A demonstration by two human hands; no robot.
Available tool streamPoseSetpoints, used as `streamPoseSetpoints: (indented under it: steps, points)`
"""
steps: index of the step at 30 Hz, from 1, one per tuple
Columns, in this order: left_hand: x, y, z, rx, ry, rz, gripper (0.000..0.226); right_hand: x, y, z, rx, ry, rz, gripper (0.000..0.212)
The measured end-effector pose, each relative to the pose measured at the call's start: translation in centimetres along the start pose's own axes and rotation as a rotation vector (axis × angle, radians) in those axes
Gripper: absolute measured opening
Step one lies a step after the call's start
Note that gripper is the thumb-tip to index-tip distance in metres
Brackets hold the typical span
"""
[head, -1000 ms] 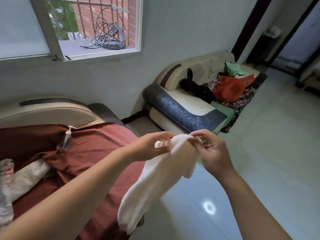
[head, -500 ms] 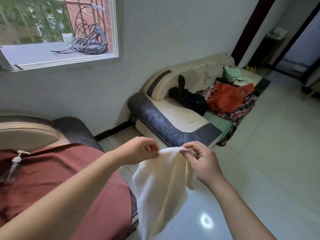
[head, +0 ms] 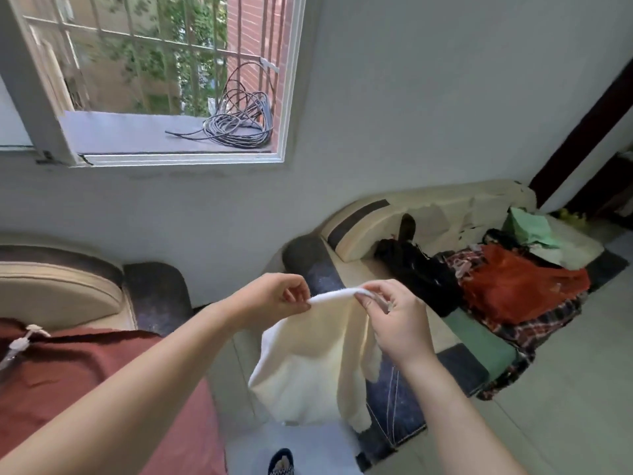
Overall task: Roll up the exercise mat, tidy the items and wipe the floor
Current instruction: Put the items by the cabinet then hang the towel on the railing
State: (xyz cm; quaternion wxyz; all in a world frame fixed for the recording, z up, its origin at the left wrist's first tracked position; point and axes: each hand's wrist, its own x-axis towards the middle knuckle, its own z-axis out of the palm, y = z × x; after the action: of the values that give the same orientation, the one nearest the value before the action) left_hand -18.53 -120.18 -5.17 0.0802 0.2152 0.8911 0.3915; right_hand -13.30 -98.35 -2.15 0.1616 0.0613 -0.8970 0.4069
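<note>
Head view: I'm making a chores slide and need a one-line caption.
Left hand and right hand pinch the top edge of a white cloth hanging before a clothes-piled sofa.

no readable text, label or number anywhere

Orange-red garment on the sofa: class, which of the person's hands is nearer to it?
Right. The right hand pinches the top edge of the white cloth, left of the orange-red garment; the left hand pinches that edge farther left.
</note>
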Motion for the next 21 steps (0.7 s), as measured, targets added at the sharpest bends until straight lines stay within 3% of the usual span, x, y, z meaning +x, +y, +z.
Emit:
streamPoseSetpoints:
  steps: [9, 21]
  points:
    - [14.9, -8.1, -9.1, -0.076, 0.204, -0.146, 0.012, 21.6, 3.7, 8.2, 0.063, -0.103, -0.074, 0.008]
    - [26.8, -16.6, -25.6, -0.081, 0.424, -0.263, 0.001, 45.0, -1.1, 19.3, 0.184, -0.274, -0.312, 0.004]
